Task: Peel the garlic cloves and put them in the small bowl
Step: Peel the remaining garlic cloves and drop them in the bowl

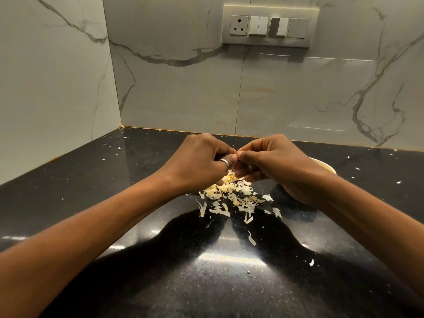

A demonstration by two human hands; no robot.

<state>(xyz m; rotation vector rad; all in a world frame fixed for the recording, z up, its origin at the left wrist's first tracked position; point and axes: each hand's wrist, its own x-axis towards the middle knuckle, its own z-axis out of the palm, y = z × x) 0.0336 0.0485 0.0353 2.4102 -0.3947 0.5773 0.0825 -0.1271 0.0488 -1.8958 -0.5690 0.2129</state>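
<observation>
Item 1: my left hand [197, 164], a ring [225, 163] on one digit. Its fingers [223, 149] are curled, pinching a small pale piece, probably a garlic clove [235, 155], though I see little of it.
Item 2: my right hand [275, 164], fingers curled, pinching the same piece from the opposite side. The two hands meet above the black worktop [206, 283].
Item 3: a heap of peel scraps [231, 198] on the worktop just below the hands, with strays scattered wider.
Item 4: small bowl [325, 165], only its pale rim showing behind my right wrist, contents hidden.
Item 5: marble wall [183, 88] with a switch panel [269, 26].
</observation>
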